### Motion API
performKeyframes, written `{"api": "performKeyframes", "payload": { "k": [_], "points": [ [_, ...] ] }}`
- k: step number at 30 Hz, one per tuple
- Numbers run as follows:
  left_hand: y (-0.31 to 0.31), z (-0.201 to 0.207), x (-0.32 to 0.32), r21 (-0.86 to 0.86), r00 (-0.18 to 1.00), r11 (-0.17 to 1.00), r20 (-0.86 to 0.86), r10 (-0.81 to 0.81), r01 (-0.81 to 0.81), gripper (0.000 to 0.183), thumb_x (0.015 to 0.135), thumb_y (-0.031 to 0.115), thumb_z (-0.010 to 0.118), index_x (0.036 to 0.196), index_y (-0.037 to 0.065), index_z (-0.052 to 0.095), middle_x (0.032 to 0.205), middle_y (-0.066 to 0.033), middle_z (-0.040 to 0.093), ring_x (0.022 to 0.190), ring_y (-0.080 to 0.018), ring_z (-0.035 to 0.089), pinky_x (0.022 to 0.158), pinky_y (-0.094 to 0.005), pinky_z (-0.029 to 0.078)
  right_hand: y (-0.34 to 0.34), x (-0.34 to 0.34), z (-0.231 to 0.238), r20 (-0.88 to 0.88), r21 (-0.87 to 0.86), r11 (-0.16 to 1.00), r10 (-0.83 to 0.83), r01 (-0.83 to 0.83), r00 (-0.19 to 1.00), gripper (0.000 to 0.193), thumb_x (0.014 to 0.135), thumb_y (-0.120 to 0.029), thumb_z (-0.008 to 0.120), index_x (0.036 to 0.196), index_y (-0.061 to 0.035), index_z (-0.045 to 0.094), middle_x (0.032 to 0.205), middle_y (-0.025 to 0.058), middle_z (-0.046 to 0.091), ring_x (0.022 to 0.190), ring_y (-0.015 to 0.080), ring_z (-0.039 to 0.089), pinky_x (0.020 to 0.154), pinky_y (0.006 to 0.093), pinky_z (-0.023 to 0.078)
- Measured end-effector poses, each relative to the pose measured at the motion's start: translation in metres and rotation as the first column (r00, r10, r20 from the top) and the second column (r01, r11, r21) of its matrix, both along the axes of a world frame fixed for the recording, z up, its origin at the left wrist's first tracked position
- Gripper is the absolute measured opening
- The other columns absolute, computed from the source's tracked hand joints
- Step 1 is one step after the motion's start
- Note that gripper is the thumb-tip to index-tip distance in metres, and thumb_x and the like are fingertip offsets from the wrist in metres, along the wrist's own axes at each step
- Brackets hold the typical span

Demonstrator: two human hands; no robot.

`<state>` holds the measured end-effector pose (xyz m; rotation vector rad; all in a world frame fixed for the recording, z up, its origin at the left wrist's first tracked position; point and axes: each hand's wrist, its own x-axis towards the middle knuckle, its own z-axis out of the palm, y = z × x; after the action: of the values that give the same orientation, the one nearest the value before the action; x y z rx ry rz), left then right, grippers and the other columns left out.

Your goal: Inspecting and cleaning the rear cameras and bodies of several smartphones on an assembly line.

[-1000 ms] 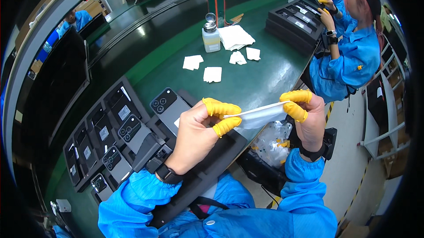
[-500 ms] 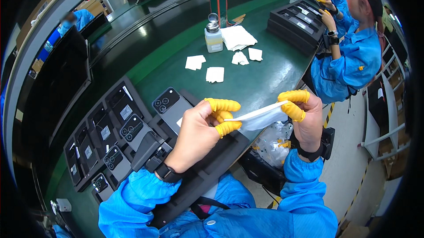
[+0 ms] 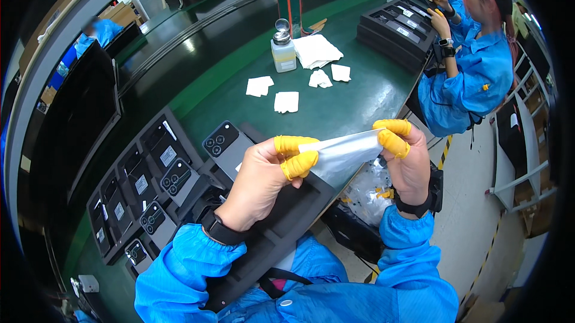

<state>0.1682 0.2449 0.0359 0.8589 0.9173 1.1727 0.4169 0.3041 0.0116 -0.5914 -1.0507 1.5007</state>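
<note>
Between both hands a thin, translucent whitish plastic film (image 3: pixel 344 154) is stretched above the table's front edge. My left hand (image 3: pixel 254 182) pinches its left end between thumb and forefinger, both in yellow finger cots. At the opposite end my right hand (image 3: pixel 410 170) grips the film with yellow-cotted fingertips. Just left of my left hand, a grey smartphone (image 3: pixel 232 146) lies back side up, its lower part hidden by that hand. More phones (image 3: pixel 179 178) rest in a black foam tray (image 3: pixel 194 150) farther left. Under my left forearm is another black tray (image 3: pixel 311 203) with bare compartments.
A pump bottle (image 3: pixel 284 56), a stack of white wipes (image 3: pixel 317 51) and several loose wipes (image 3: pixel 286 102) sit on the green table (image 3: pixel 335 102). Below its edge stands a black bin (image 3: pixel 353 233) holding clear plastic scraps (image 3: pixel 370 194). Co-workers (image 3: pixel 473 77) work at the right beside stacked trays (image 3: pixel 398 32).
The film has turned from nearly edge-on to showing its broad face. Both hands have shifted slightly left, still gripping it, and the whole view has moved a little.
</note>
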Motion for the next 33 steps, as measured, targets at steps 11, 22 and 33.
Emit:
{"api": "performKeyframes", "payload": {
  "k": [11, 22, 33],
  "points": [
    [0.009, -0.009, 0.006, 0.128, 0.988, 0.98, 0.031, 0.15, -0.153, 0.024, 0.087, 0.008, 0.076, 0.109, 0.002, 0.07, 0.097, -0.0052, 0.071, 0.077, -0.0124, 0.062, 0.066, -0.0248, 0.048, -0.003, -0.012, -0.019, -0.035, 0.003, 0.986, -0.164, 0.165, 0.986, 0.024, 0.084, 0.002, 0.074, 0.108, 0.0011, 0.071, 0.104, 0.0091, 0.073, 0.093, 0.0131, 0.067, 0.089, 0.0264, 0.05],
    [0.007, -0.002, 0.006, 0.144, 0.967, 0.98, -0.19, 0.167, -0.14, 0.015, 0.089, 0.01, 0.067, 0.102, 0.002, 0.068, 0.118, -0.0083, 0.063, 0.087, -0.0094, 0.055, 0.075, -0.0238, 0.044, -0.009, -0.008, -0.013, 0.02, 0.053, 0.987, -0.154, 0.153, 0.988, 0.022, 0.082, 0.005, 0.073, 0.103, 0.0013, 0.071, 0.104, 0.0101, 0.072, 0.094, 0.0157, 0.067, 0.089, 0.0276, 0.05],
    [0.057, -0.008, 0.002, 0.213, 0.571, 0.976, -0.807, 0.149, 0.047, 0.012, 0.08, 0.003, 0.075, 0.091, -0.001, 0.071, 0.087, -0.0068, 0.065, 0.077, -0.0134, 0.059, 0.066, -0.0268, 0.046, 0.033, 0.008, -0.022, 0.409, 0.031, 0.999, -0.023, 0.012, 0.912, 0.017, 0.083, -0.003, 0.072, 0.099, 0.003, 0.072, 0.104, 0.0088, 0.072, 0.088, 0.0128, 0.064, 0.08, 0.0246, 0.048]
  ]
}}
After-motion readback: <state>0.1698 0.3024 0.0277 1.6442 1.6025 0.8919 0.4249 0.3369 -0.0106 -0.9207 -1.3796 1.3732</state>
